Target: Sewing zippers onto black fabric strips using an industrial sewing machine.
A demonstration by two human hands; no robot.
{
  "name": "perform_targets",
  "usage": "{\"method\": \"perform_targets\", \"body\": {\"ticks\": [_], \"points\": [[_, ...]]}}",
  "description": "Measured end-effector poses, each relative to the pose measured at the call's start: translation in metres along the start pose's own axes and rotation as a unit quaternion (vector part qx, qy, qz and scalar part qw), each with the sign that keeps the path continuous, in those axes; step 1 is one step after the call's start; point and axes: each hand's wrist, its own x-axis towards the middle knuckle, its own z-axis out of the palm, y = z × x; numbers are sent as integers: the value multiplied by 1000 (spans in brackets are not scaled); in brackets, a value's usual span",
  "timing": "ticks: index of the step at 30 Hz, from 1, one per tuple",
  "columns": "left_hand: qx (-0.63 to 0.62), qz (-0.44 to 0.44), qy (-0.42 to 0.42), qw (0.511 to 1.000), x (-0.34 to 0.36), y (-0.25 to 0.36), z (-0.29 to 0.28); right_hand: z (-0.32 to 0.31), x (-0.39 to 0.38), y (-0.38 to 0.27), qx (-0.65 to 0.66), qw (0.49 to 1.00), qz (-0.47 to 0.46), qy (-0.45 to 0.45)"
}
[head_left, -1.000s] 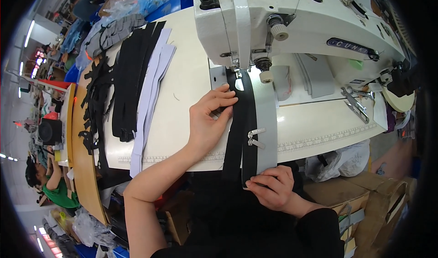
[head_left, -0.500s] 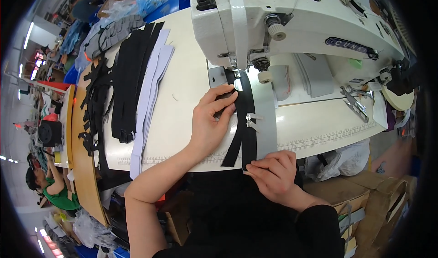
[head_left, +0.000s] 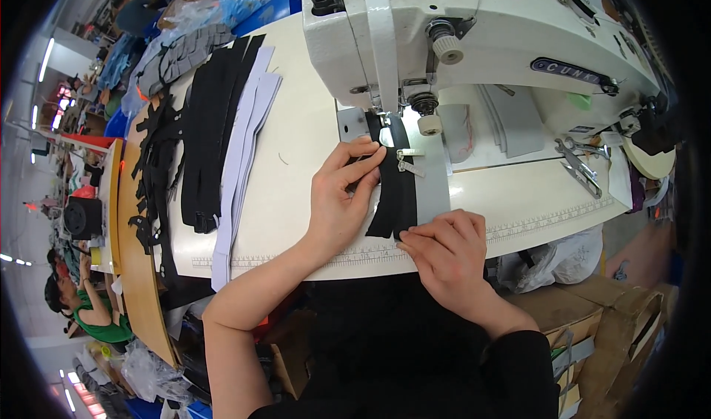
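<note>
A black zipper [head_left: 400,200] runs from under the needle area of a white sewing machine [head_left: 385,63] toward me, its two tapes parted at the near end. It lies along a grey fabric strip [head_left: 432,189]. Two silver zipper pulls [head_left: 408,161] rest on it, close to the presser foot [head_left: 386,136]. My left hand [head_left: 342,197], thumb and fingers closed, pinches the zipper's left edge just before the foot. My right hand [head_left: 448,252] grips the zipper's near end between thumb and fingers.
Left on the white table lie stacked black strips [head_left: 204,137], pale strips [head_left: 244,160] and black scraps [head_left: 152,174]. Right of the needle are grey fabric pieces [head_left: 511,122], thread snips [head_left: 581,171] and a printed ruler [head_left: 533,224]. Further left, a person in green [head_left: 96,311] works.
The zipper has fed away from me under the foot, its pulls and near end now closer to the needle. My right hand moved forward with it; my left hand stayed nearly in place.
</note>
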Motion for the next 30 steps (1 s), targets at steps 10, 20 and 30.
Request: {"method": "perform_targets", "body": {"ticks": [10,20,30], "points": [[4,-26,-12,1000,0,2,0,2,28,13,-11,1000,13,-15],[-24,-29,-1,999,0,-2,1,8,36,19,-21,1000,11,0],[-36,-22,-5,999,0,-7,0,12,42,23,-49,999,9,-9]]}}
